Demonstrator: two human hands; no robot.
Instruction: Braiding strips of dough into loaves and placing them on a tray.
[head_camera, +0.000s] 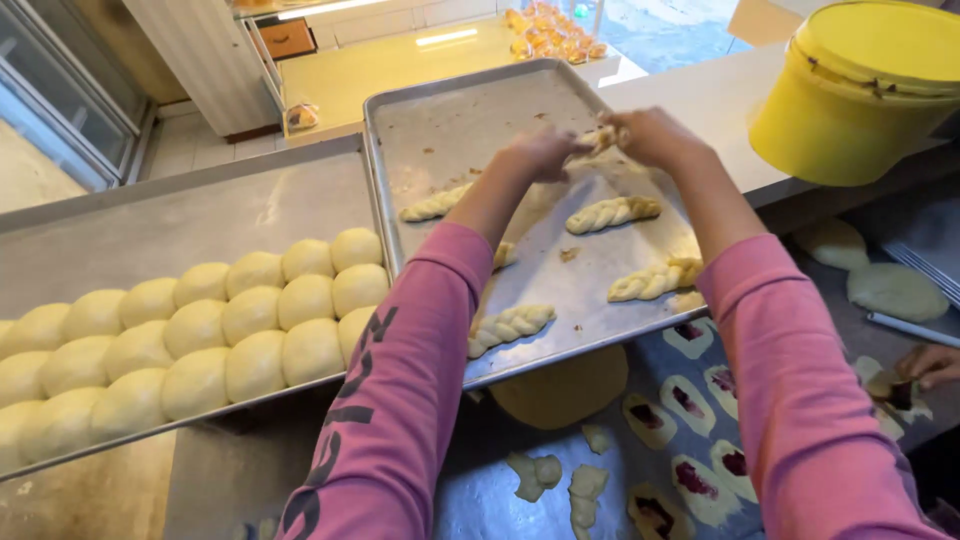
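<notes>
Both hands are stretched out over the far end of the baking tray (440, 110), holding a twisted strip of dough (603, 137) between them. The left hand (540, 152) has its fingers closed on the near end of the strip, and the right hand (652, 135) pinches the other end — each grip looks snug rather than tight, though the fingertips themselves are partly hidden. The dough hangs just above the bare metal, beyond the braids already laid down (612, 213).

To set it well, it seems best to lower it flat and straight, parallel to the neighbouring braids and well apart from them, so the pieces do not merge as they swell. A light hold matters — squeezing would flatten the twist. Letting go of both ends together should keep the strip from unwinding or stretching. The rounds of dough (255, 335) on the other tray sit untouched to the left.
</notes>
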